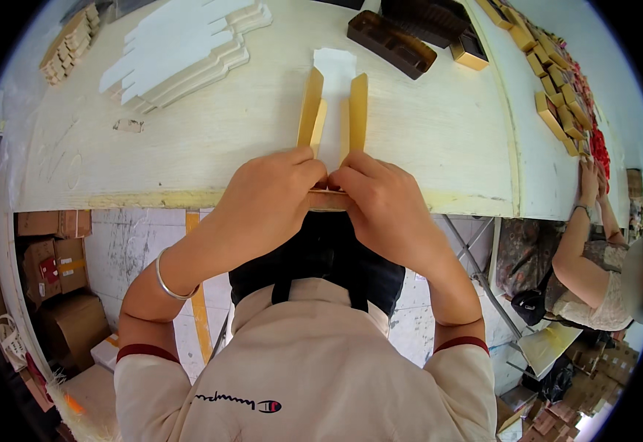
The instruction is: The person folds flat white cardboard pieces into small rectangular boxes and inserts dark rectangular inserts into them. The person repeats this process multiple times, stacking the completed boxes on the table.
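Observation:
A partly folded cardboard box, gold on its side walls and white inside, lies at the table's near edge. Its two long sides stand up and a white end flap stretches flat away from me. My left hand is closed on the box's near left corner. At the near right corner my right hand grips it the same way, fingertips bent inward. Both sets of fingertips almost meet at the near end and hide part of it.
Stacked white flat box blanks lie at the back left. Dark brown plastic trays and a small gold box are at the back right. Several gold boxes cover the right table, where a co-worker's hands rest near red items.

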A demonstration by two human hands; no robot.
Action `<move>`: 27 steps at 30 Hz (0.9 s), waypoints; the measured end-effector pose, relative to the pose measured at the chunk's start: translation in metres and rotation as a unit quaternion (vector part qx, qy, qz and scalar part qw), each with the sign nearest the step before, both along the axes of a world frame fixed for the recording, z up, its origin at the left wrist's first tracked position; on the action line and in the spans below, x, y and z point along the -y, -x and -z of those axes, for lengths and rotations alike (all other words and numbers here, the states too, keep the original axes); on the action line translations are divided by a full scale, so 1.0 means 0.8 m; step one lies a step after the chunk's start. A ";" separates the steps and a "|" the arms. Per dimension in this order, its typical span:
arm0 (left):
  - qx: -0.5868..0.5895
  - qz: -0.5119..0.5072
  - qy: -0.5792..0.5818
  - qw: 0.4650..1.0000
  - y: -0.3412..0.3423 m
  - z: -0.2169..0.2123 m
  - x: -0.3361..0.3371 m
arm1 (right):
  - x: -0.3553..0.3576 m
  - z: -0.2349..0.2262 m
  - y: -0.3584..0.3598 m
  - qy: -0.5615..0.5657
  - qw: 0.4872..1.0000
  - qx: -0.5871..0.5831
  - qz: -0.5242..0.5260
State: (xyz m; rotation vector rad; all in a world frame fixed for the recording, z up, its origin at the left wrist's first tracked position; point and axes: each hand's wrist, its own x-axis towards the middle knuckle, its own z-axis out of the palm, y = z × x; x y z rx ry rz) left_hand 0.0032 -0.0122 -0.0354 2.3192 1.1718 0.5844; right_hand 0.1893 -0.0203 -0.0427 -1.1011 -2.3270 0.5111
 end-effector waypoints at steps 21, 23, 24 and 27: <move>0.102 0.026 -0.004 0.994 0.044 -0.022 -0.006 | 0.017 0.000 0.011 -0.198 0.980 0.019 0.033; 0.128 -0.025 0.001 0.992 0.044 -0.015 0.006 | 0.031 0.003 0.026 -0.214 0.975 0.032 0.053; 0.131 -0.043 0.004 0.990 0.045 -0.009 0.012 | 0.034 0.001 0.030 -0.204 0.976 0.047 0.052; 0.148 -0.076 0.050 0.985 0.052 -0.007 0.016 | 0.038 -0.008 0.037 -0.202 0.975 0.075 0.051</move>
